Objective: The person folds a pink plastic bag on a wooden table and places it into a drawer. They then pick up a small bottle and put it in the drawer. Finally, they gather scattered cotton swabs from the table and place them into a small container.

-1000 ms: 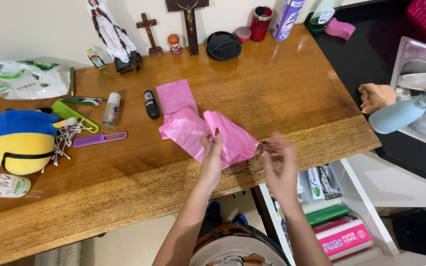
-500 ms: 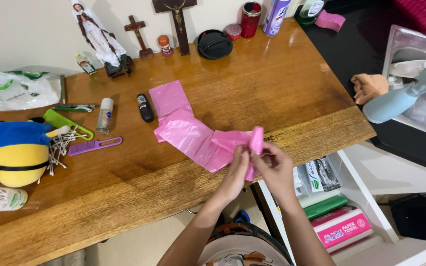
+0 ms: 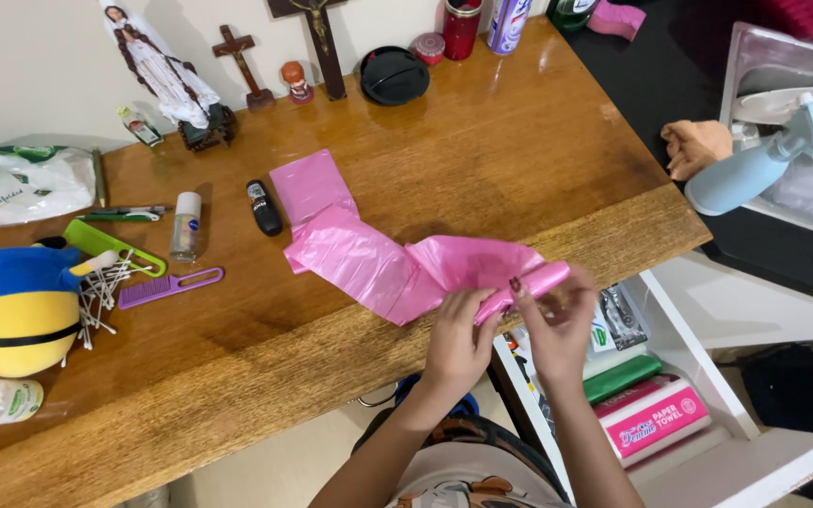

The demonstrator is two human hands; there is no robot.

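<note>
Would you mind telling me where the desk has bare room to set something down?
Bare wood lies between the pink plastic bags and the black round case, running right to the desk edge. Another strip runs along the near edge below the purple comb. The left end, around the plush toy, is crowded.

Head view. Both forearms bare to the lower frame edge, no sleeves seen. Left hand [image 3: 458, 339]: no rings or watch visible. Right hand [image 3: 557, 325]: dark polish on one fingernail [image 3: 516, 284]. Torso at the bottom edge: light top [image 3: 482, 484] with orange-brown and dark patterned print, details unclear.
</note>
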